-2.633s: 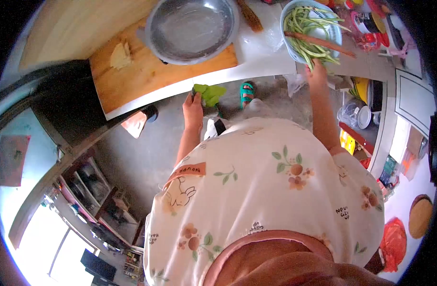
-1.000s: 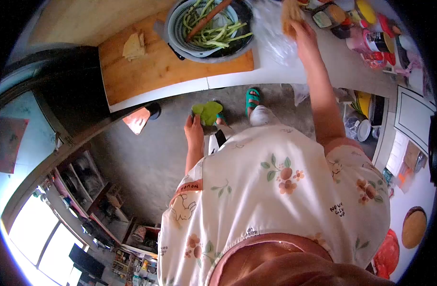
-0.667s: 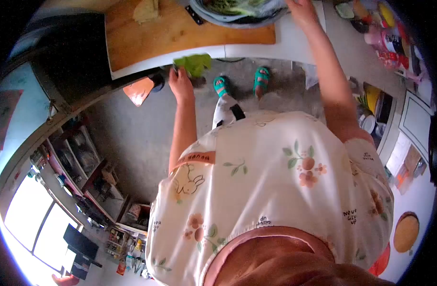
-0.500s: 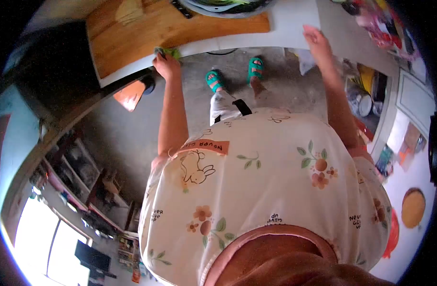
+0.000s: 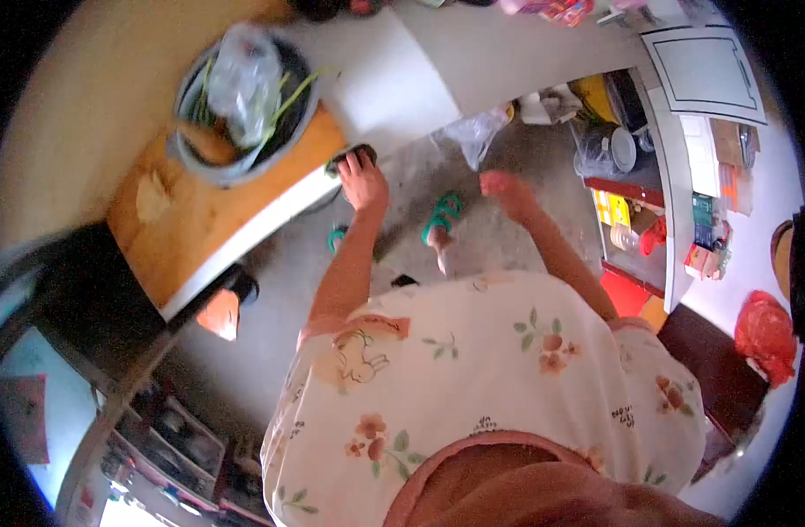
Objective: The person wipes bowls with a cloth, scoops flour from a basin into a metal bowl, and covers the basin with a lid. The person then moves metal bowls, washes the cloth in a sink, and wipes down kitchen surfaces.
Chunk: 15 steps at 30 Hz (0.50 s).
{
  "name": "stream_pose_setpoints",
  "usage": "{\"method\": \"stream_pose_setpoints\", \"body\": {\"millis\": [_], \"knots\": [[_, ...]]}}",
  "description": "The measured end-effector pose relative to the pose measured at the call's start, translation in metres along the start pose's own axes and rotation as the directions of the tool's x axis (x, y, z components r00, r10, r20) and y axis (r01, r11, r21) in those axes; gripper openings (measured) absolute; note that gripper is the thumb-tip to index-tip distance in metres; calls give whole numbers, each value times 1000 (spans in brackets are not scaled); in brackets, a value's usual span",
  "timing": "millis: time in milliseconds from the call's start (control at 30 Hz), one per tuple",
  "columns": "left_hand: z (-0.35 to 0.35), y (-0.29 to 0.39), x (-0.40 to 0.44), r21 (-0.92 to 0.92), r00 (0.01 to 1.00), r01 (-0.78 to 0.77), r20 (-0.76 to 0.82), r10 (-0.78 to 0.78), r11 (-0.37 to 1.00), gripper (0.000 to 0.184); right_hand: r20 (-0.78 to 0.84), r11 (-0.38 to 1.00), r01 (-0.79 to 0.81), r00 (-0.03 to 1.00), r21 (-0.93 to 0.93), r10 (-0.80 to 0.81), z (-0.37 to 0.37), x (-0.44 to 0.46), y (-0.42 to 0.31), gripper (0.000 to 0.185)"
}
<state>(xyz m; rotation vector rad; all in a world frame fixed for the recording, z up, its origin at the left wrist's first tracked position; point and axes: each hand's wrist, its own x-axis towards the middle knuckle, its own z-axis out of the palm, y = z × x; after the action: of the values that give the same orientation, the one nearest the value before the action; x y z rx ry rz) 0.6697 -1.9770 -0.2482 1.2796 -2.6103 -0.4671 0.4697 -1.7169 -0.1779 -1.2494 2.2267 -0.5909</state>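
Observation:
My left hand [image 5: 364, 183] presses a dark, folded cloth [image 5: 351, 158] onto the counter's front edge, just right of the wooden board [image 5: 187, 228]. My right hand [image 5: 508, 195] hangs over the floor below a clear plastic bag [image 5: 475, 136]; its fingers are smeared by motion, and no held object can be made out. On the board's back part rests a grey basin [image 5: 313, 110] containing long green beans [image 5: 290, 98], a clear bag [image 5: 244, 88] and a brown brush-like item [image 5: 206, 143]. Pale flat pieces [image 5: 154, 198] lie on the board.
Beneath the counter at the right, shelves [image 5: 629, 189] hold bags, a white lid and packets. A red bag [image 5: 765, 334] is at the far right. Green sandals [image 5: 445, 211] show on the floor below my hands.
My left hand, formerly holding the bright green cloth over the floor, is now at the counter edge. My right hand has left the basin area and dropped over the floor. A bag and brush now top the beans.

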Motion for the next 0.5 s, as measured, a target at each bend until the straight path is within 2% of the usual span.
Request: {"method": "stream_pose_setpoints", "body": {"millis": [33, 67, 100, 133, 167, 200, 233, 300, 400, 500], "knots": [[8, 20, 10, 34, 999, -38, -8, 38, 999, 40, -34, 1000, 5, 999, 4, -5, -13, 1, 14, 27], [8, 36, 16, 70, 997, -77, 6, 77, 995, 43, 4, 959, -166, 985, 230, 170, -23, -9, 22, 25], [15, 60, 25, 74, 994, -111, 12, 110, 991, 43, 80, 835, -329, 941, 441, 328, -37, -24, 39, 24], [19, 80, 40, 172, 973, -231, 19, 232, 957, 46, 61, 827, -332, 937, 453, 344, -54, -36, 56, 24], [28, 98, 55, 269, 938, -341, 37, 344, 901, 50, 79, 878, -377, 926, 296, 370, -76, -48, 76, 23], [54, 109, 76, 247, 946, -323, 60, 318, 914, 53, 97, 899, -418, 908, 133, 408, -92, -64, 95, 22], [67, 125, 96, 310, 949, -314, 73, 307, 897, 55, 74, 887, -438, 899, 148, 431, -101, -82, 115, 22], [85, 169, 134, 309, 960, -272, 27, 277, 912, 55, -23, 693, -531, 785, 487, 619, -113, -132, 165, 25], [108, 247, 164, 253, 947, -308, -9, 320, 917, 55, -86, 678, -591, 723, 438, 686, -91, -227, 277, 24], [129, 319, 170, 227, 924, -382, 64, 378, 896, 53, -135, 695, -585, 717, 418, 684, -72, -308, 312, 21]]}}
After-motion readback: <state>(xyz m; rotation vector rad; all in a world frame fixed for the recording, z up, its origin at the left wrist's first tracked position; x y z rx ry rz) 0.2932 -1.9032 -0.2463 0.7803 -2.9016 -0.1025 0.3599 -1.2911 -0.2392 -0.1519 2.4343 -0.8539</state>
